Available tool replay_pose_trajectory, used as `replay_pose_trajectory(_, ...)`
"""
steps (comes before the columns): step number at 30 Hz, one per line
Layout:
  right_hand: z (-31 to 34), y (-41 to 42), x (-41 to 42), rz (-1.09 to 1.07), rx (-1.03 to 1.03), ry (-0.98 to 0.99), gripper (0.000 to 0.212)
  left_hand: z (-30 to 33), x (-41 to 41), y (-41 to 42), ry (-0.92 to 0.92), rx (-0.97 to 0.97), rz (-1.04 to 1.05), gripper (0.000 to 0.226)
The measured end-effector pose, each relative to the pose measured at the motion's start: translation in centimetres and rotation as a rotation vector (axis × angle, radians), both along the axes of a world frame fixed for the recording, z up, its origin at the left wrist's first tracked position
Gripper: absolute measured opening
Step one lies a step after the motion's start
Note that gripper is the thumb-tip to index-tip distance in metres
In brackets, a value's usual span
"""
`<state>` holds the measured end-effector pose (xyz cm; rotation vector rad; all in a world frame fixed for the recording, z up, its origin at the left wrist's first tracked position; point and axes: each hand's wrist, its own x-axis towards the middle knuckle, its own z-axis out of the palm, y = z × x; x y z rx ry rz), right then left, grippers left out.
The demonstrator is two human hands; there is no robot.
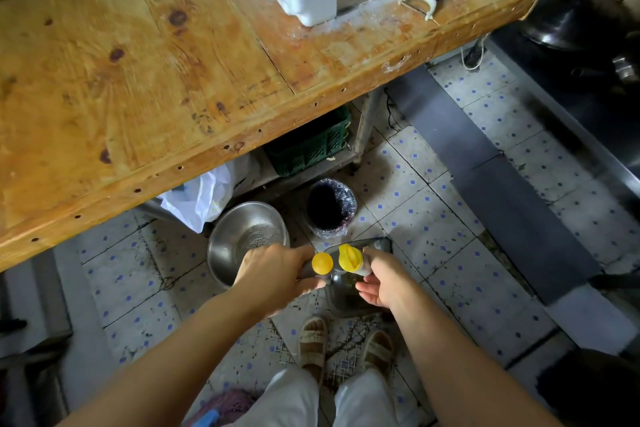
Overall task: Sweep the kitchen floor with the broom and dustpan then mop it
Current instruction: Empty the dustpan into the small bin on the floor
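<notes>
My left hand (277, 274) grips a grey broom handle with a round yellow end cap (322, 263). My right hand (384, 282) holds a second handle, with a ribbed yellow cap (349, 257), just to the right of the first. That handle runs down to a dark grey dustpan (346, 298) standing on the tiled floor (433, 218) in front of my sandalled feet (313, 340). The broom's head is hidden. Dark specks and small debris lie on the tiles around my feet.
A lined trash bin (330, 208) and a steel colander bowl (242, 239) stand by the wooden table (138, 80). A green crate (308, 146) and a white bag (201, 198) sit under it. A stove with a wok (571, 28) is on the right.
</notes>
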<state>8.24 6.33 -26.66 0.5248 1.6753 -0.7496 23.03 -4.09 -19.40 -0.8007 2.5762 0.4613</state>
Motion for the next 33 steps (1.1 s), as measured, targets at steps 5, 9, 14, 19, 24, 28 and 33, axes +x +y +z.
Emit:
replay_pose_trajectory(5, 0.8, 0.2, -0.4, 0.051, 0.02, 0.073, 0.028, 0.5, 0.0, -0.1, 0.046, 0.014, 0.01, 0.038)
replay_pose_trajectory(9, 1.5, 0.0, -0.9, 0.059, 0.027, 0.097, 0.025, 1.3, 0.1, 0.0, 0.035, 0.018, 0.035, 0.043)
replay_pose_trajectory(14, 2.5, -0.7, -2.3, 0.123, 0.029, 0.113, 0.026, 1.8, 0.1, 0.6, 0.056, 0.029, 0.133, 0.043)
replay_pose_trajectory(19, 3.3, -1.5, -5.3, 0.235, 0.012, 0.073, 0.032, 2.8, -0.4, 1.5, 0.057, 0.015, 0.287, 0.045)
replay_pose_trajectory(24, 4.7, -1.8, -8.4, 0.435, -0.044, 0.083, 0.034, 4.0, -1.2, 3.1, 0.04, -0.062, 0.47, 0.04)
replay_pose_trajectory(28, 5.7, -2.2, -10.3, 0.572, -0.086, 0.091, 0.038, 4.8, -1.9, 4.8, 0.029, -0.088, 0.62, 0.042)
replay_pose_trajectory(33, 6.4, -3.1, -11.1, 0.696, -0.106, 0.112, 0.021, 5.5, -1.8, 6.3, 0.071, -0.099, 0.723, 0.041)
